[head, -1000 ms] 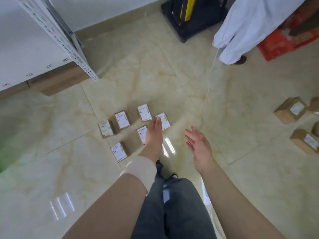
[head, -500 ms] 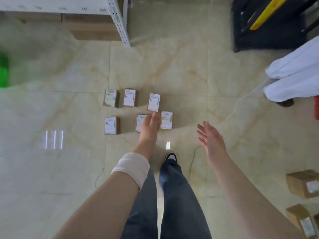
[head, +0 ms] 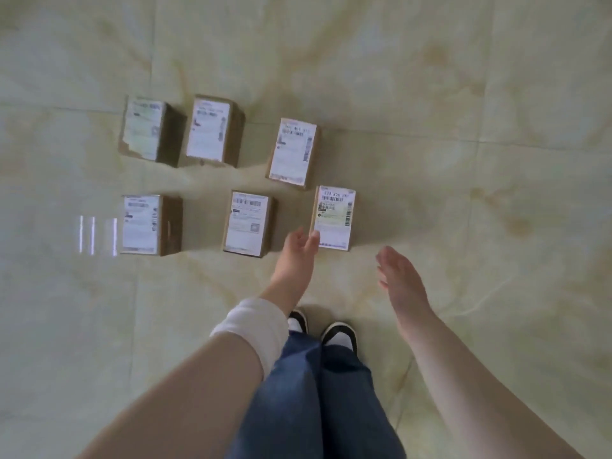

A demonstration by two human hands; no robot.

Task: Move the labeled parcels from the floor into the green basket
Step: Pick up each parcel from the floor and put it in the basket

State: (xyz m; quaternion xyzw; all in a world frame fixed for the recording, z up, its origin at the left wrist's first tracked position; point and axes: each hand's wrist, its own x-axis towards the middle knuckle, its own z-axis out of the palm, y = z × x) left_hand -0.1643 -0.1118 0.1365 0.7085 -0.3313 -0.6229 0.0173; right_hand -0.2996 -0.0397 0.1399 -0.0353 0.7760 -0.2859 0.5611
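Cardboard parcels [head: 333,217], white barcode labels, unreadable.

six labeled parcels [head: 248,223] sit in two rows on the pale tiled floor [head: 463,94]. the left hand [head: 295,256], fingers spread and empty, reaches at the edge of the nearest right parcel [head: 334,217]. the right hand [head: 399,276] hangs spread beside it, empty, above the shoes [head: 339,334].

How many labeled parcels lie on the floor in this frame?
6. Back row: left, middle, right. Front row: left, middle, right by the left hand. None seems hidden.
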